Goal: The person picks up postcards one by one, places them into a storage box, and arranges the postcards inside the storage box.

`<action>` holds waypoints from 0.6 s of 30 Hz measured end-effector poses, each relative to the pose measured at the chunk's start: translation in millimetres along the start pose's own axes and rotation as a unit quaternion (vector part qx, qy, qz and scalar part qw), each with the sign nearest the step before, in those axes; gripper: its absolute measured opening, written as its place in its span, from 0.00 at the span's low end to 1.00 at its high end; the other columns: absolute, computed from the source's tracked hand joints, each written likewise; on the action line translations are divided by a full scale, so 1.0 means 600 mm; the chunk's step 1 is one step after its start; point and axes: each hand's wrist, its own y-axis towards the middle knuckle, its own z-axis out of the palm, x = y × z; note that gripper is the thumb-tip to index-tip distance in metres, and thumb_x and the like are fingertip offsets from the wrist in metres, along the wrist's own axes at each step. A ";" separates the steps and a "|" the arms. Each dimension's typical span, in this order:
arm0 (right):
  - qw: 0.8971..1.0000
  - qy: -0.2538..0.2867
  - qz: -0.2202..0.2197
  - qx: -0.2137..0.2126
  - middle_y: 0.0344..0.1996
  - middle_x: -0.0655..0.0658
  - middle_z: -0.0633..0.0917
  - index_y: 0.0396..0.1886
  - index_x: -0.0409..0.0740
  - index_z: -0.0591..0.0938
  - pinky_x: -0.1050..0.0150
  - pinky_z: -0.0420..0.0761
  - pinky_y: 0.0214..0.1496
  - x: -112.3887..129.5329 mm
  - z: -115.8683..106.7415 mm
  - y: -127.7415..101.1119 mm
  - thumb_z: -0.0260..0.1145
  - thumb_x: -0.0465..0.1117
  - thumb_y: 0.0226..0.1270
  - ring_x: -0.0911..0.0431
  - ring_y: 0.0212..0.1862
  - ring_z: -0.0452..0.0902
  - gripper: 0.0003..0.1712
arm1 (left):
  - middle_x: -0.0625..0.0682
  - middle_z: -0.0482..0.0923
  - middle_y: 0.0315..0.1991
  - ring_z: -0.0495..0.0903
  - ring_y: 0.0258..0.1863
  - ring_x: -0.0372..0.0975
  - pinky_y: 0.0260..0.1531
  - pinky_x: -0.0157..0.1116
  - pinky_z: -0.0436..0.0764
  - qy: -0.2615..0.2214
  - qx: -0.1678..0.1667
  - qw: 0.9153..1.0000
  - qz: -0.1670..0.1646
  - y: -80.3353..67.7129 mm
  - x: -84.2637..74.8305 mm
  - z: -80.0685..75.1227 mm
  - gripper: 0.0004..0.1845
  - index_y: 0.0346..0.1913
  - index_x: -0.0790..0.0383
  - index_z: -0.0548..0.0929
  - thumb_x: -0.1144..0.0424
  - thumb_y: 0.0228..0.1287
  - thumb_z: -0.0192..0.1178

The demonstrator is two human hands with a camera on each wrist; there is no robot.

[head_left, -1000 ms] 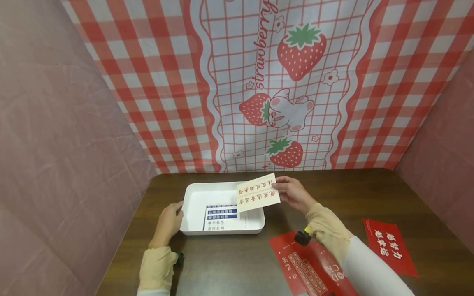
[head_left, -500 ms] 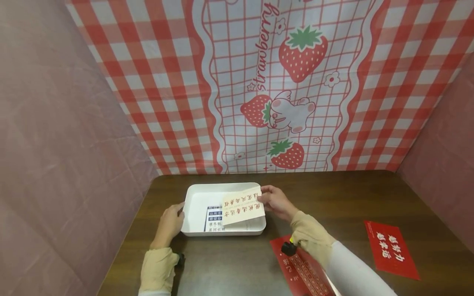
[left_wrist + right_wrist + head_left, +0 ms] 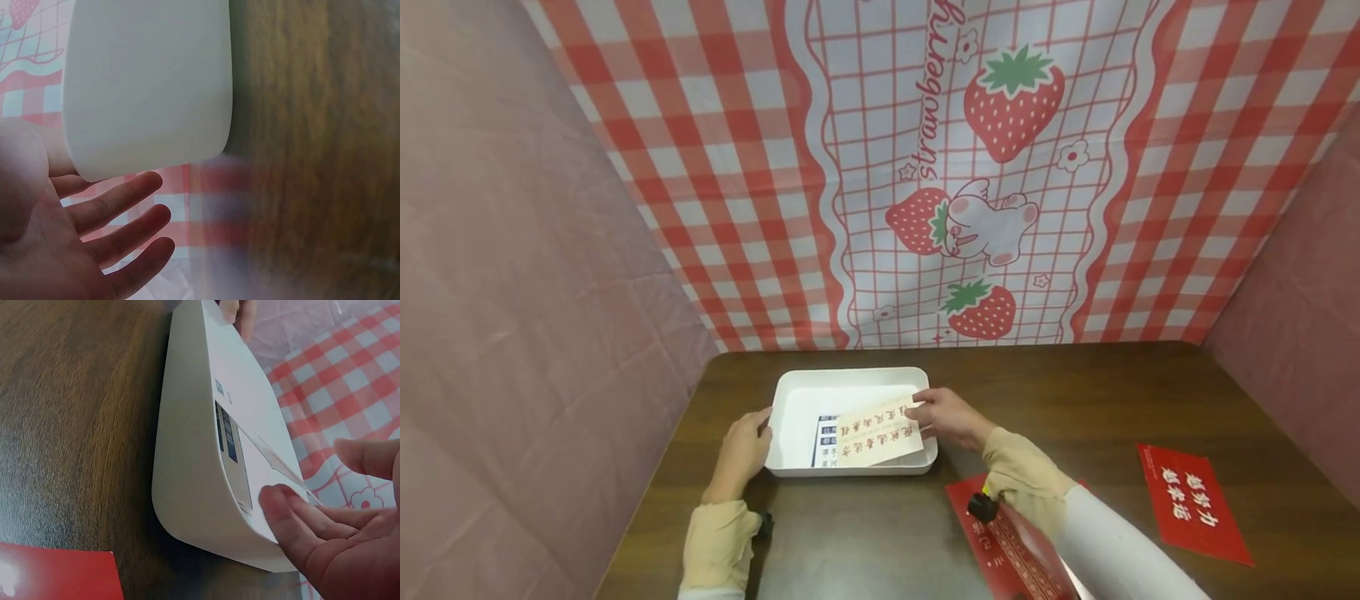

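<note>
A white rectangular tray (image 3: 793,454) stands on the table with a white card printed in blue and black characters (image 3: 826,446) lying in it. My left hand (image 3: 745,446) holds the tray's left end by the rim. In the left wrist view, that hand's other fingers (image 3: 128,240) are spread beside the tray. My right hand (image 3: 953,417) pinches the right edge of a cream card with brown characters (image 3: 880,433). This card lies slanted over the tray and covers part of the blue-printed card. In the right wrist view, the right fingertips (image 3: 275,503) are just above the tray's right end.
A red card with white characters (image 3: 1195,504) lies at the table's right. Another red printed sheet (image 3: 973,517) lies under the right forearm, which partly hides it. A strawberry-patterned checked cloth (image 3: 955,167) hangs behind the table (image 3: 1060,379), with pinkish fabric at both sides.
My right hand has moved left and down toward me, bringing the cream card from the tray's right edge further over the tray. The left hand has stayed at the tray's left end.
</note>
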 end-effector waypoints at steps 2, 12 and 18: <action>1.000 -0.030 -0.003 0.007 0.45 0.31 0.82 0.62 0.18 0.66 0.58 0.86 0.44 0.004 0.001 -0.002 0.60 0.34 0.66 0.55 0.36 0.81 0.30 | 0.71 0.73 0.61 0.71 0.62 0.63 0.63 0.58 0.69 0.002 0.000 1.000 0.002 0.000 0.000 -0.001 0.22 0.63 0.72 0.74 0.70 0.67 0.49; 0.991 -0.129 -0.020 0.019 0.41 0.29 0.85 0.50 0.23 0.79 0.56 0.86 0.42 0.015 0.007 -0.015 0.62 0.35 0.65 0.45 0.40 0.84 0.19 | 0.71 0.74 0.60 0.72 0.62 0.63 0.63 0.58 0.70 0.001 -0.002 1.000 0.004 -0.003 0.003 0.000 0.22 0.63 0.71 0.75 0.69 0.67 0.49; 0.988 -0.153 -0.037 -0.001 0.37 0.33 0.84 0.50 0.26 0.79 0.63 0.83 0.35 0.019 -0.004 -0.021 0.63 0.36 0.64 0.50 0.37 0.81 0.19 | 0.70 0.74 0.60 0.72 0.62 0.63 0.63 0.58 0.70 0.000 -0.006 1.000 0.005 -0.002 0.001 0.000 0.22 0.63 0.71 0.75 0.70 0.66 0.50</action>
